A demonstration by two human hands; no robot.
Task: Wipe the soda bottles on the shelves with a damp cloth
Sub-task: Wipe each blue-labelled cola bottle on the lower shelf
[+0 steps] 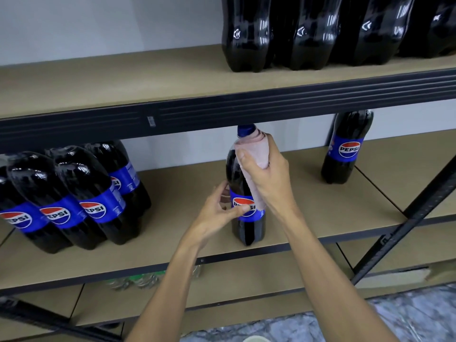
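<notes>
Cloth gripped by right hand wraps bottle neck just under upper shelf edge; left hand grips its label.

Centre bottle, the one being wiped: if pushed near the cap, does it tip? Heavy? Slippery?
The bottle looks full of dark soda, so it is probably heavy for its size. It is tall on a narrow base, so a push up where the cloth sits could tip it; the left hand gripping lower down likely steadies it. Glossy plastic, wiped damp, may be slippery.
</notes>
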